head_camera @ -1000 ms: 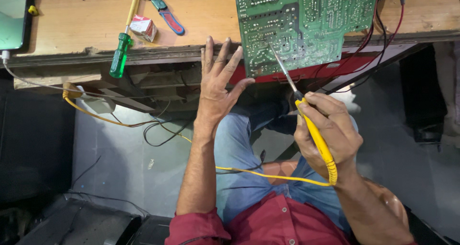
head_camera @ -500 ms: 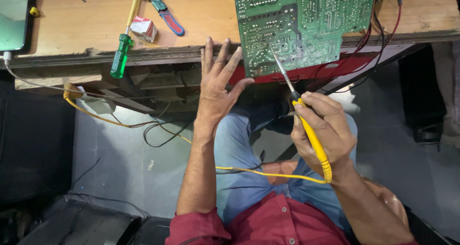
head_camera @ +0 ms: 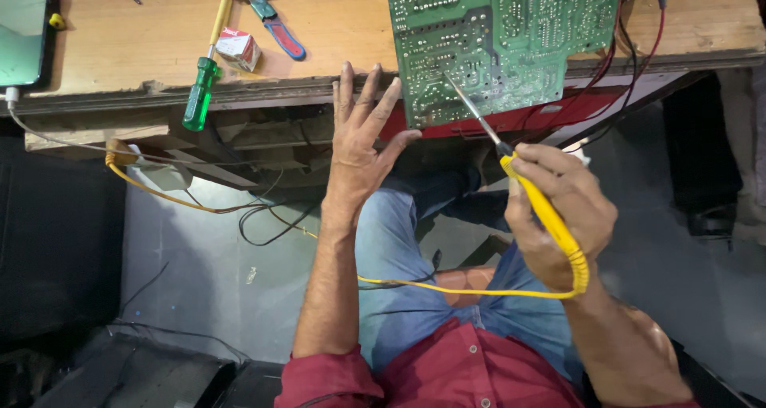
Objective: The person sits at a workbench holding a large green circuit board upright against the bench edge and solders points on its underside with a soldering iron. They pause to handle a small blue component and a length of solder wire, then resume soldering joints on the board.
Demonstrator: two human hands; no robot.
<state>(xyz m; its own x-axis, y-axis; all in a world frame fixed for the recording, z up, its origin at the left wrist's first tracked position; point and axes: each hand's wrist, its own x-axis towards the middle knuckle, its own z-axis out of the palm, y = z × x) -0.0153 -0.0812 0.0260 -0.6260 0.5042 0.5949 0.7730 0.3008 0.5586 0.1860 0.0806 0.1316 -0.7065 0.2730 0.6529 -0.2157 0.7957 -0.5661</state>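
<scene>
At the far left end of the counter point(head_camera: 120, 49) lies a dark screen device point(head_camera: 22, 29). Next comes a green-handled screwdriver point(head_camera: 199, 97), its handle hanging over the near edge and its shaft running back toward the far edge. Just right of it sit a small red and white box point(head_camera: 238, 47) and a pair of pliers point(head_camera: 275, 13) with red and blue handles.

The left hand point(head_camera: 359, 149) is open, fingers spread and pointing toward the counter; the fingertips meet the near edge and the thumb touches the left lower corner of the green circuit board point(head_camera: 503, 45). It holds nothing.

The board lies on the right half of the counter and overhangs the near edge.

The right hand point(head_camera: 558, 216), below the near edge, is closed around the yellow handle of the soldering iron point(head_camera: 542, 208). The iron's long axis runs diagonally: the metal tip points up and left onto the lower part of the board, the handle passes back through the fist, and the yellow cord point(head_camera: 447, 287) leaves at the wrist toward the left. Red and black wires point(head_camera: 630, 65) hang off the board's right side.
</scene>
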